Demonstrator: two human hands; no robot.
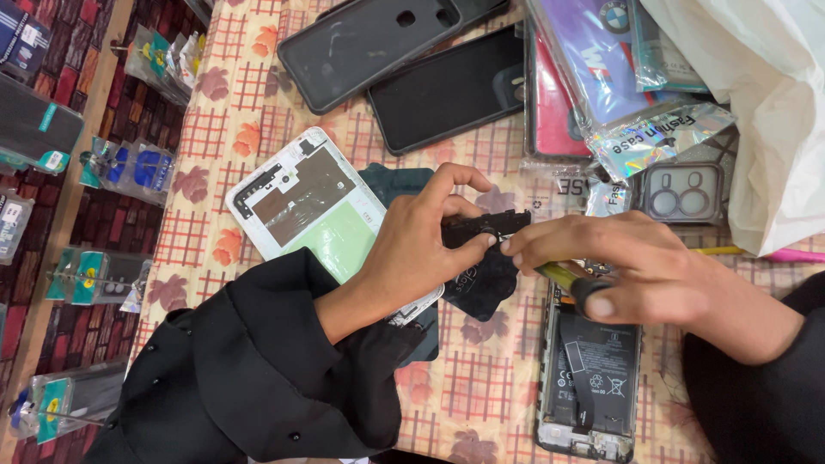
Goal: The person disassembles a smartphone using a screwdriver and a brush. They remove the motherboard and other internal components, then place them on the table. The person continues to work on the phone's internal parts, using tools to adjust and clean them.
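While both hands meet above the patterned tablecloth (481, 387), a small black part (484, 226) is worked.
Left hand (421, 249) pinches the part; right hand (619, 266) grasps a yellow-shafted screwdriver (567, 279) beside an opened phone (589, 369).

Opened phone (591, 378) lies on table (481, 404), right of back cover (305, 202)
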